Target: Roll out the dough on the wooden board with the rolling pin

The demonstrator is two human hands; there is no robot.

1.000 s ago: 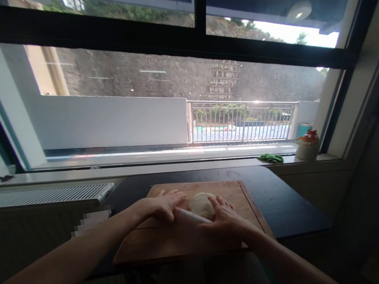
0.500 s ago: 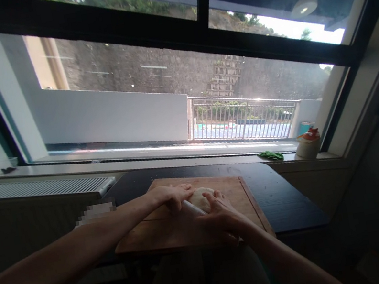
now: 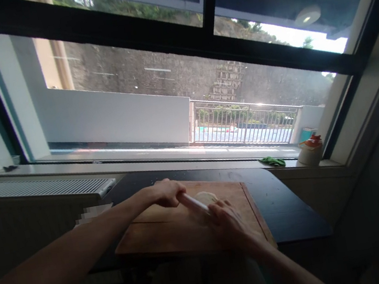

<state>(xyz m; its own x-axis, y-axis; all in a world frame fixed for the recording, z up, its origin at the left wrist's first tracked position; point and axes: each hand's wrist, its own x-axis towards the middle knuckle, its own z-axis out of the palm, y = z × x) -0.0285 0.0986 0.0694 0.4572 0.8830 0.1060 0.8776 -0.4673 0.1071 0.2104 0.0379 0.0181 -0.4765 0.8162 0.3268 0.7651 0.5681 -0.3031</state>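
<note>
A pale rolling pin [image 3: 197,204] runs slantwise between my two hands over the wooden board [image 3: 161,234]. My left hand [image 3: 170,192] is closed around its far left end. Around the near right end, my right hand [image 3: 226,215] is wrapped, and its palm side is hidden. Just beyond the pin lies a round of white dough [image 3: 206,198], partly covered by the pin and my right hand. Whether the pin touches the dough, I cannot tell.
The board lies on a dark table [image 3: 288,208] against a window sill. On the sill are a green cloth [image 3: 273,162] and a whitish container with a red top [image 3: 310,150]. A radiator [image 3: 37,189] stands left of the table.
My hands were spread on the dough's edge and beside the pin; now both have closed around the pin's ends. The view has tilted slightly.
</note>
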